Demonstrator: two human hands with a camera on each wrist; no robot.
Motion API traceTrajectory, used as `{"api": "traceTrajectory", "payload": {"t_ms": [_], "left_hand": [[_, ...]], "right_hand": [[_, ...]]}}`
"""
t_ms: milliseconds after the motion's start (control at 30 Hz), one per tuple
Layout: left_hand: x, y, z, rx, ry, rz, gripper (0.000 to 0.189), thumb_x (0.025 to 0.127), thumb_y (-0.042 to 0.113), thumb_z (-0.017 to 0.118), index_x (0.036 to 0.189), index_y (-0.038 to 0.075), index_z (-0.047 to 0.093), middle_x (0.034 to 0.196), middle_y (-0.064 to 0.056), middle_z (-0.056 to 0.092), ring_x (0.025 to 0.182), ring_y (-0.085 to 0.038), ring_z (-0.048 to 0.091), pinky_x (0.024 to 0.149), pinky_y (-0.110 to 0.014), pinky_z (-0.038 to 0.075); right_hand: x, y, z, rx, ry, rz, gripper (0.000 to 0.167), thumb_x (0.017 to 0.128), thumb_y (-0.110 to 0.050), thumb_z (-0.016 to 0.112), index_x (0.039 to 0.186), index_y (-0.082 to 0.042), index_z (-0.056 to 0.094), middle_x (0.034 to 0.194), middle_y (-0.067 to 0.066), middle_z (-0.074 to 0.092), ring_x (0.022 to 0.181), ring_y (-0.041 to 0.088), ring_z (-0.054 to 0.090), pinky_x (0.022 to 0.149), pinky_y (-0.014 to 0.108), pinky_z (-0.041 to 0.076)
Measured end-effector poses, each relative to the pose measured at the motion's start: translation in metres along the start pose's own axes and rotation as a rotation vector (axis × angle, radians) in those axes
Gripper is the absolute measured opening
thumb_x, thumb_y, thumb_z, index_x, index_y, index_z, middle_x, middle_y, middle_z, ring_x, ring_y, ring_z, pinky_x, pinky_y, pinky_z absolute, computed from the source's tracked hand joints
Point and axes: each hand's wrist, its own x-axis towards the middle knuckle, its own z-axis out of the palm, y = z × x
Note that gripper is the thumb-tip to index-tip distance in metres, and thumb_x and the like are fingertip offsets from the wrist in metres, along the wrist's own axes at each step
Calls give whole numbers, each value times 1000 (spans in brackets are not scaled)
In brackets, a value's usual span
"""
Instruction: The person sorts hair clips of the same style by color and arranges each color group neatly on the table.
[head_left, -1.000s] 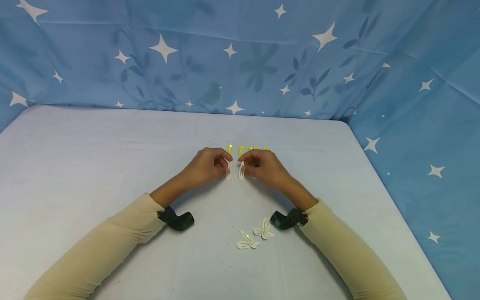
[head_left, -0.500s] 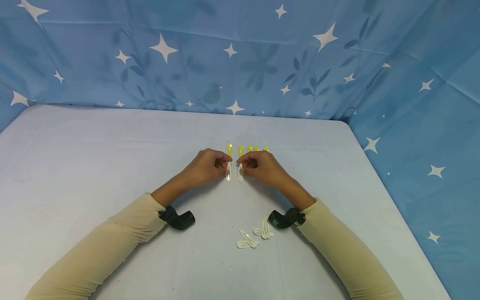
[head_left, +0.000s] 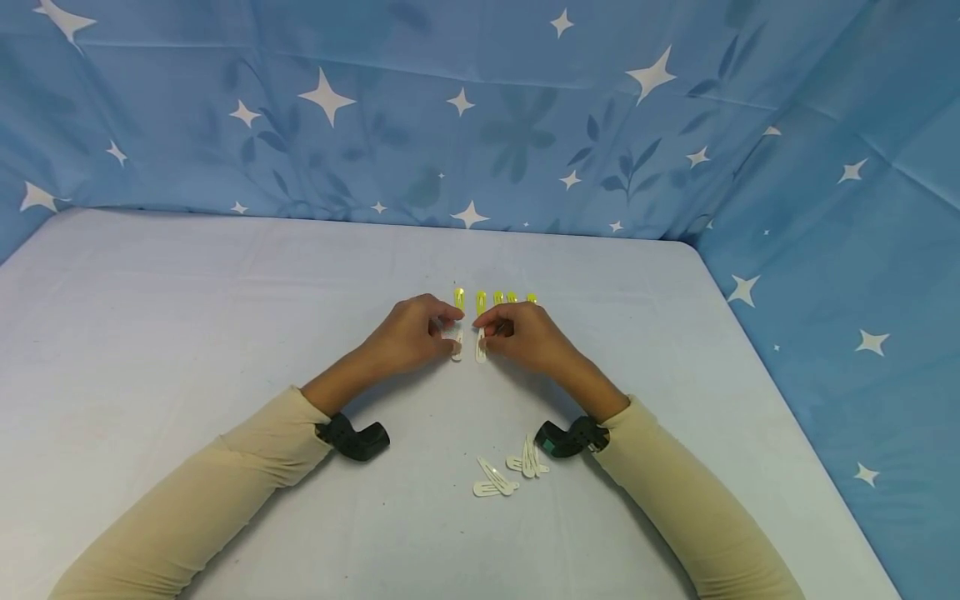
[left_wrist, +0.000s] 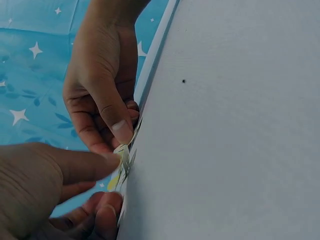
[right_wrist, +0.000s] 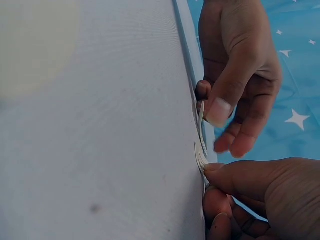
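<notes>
In the head view my left hand (head_left: 417,335) is at the middle of the table, its thumb on a white snap hair clip (head_left: 457,356). The index finger stands apart from the thumb, just past the clip's far end; the left wrist view shows the gap between thumb and fingers (left_wrist: 106,210). Beside it my right hand (head_left: 525,335) pinches a second white snap hair clip (head_left: 481,353) between thumb and finger. The two clips lie side by side, pointing away from me. Each thumb partly covers its clip. Beyond them is a row of several yellow snap hair clips (head_left: 482,300).
Nearer to me lies a loose pile of several white hair clips (head_left: 497,479), some overlapping. A white cloth covers the table (head_left: 225,333). A blue star-patterned curtain (head_left: 420,108) stands behind and to the right. Each wrist bears a black camera (head_left: 360,440).
My left thumb has moved over its clip and the index finger has lifted slightly away. The right hand has shifted a little left with its clip. The pile is unchanged.
</notes>
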Motion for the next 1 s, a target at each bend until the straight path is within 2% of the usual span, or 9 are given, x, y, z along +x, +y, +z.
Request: {"api": "traceTrajectory", "payload": {"t_ms": [100,233,533,733,1000], "left_hand": [[-2,0,-1,-6,-8,43,38,80,5,78,116,-3,69,113,-10,61,77,-15,60,72,-31,49],[-2,-1,-2,2,-53,87,39,81,8,79,116,-3,68,115,-9,60,83,-16,60,75,-32,49],[-1,-3,-4,23,-136,102,42,81,12,79,119,-1,68,115,-8,58,93,-19,58,81,-34,48],[-1,-5,-5,39,-174,99,53,83,14,78,131,1,61,120,-8,54,95,-19,56,80,-34,46],[1,-11,-6,37,-218,236,45,91,9,68,135,4,58,128,-7,52,91,-16,57,78,-33,47]], "right_hand": [[0,-1,-1,2,-5,4,20,84,1,71,103,-3,73,86,4,65,77,17,59,71,29,48],[-1,-1,-1,8,-12,9,20,84,0,71,104,-3,73,86,4,65,77,17,59,71,30,48],[-1,-1,-1,12,-13,0,19,86,-3,69,105,-3,73,87,5,65,76,18,58,70,30,48],[-3,-2,0,5,-11,-5,18,87,-3,69,105,-3,73,86,5,64,76,17,58,69,30,48],[-5,-4,-1,12,-15,-14,18,89,-5,67,105,-2,73,88,5,65,76,17,58,68,30,47]]}}
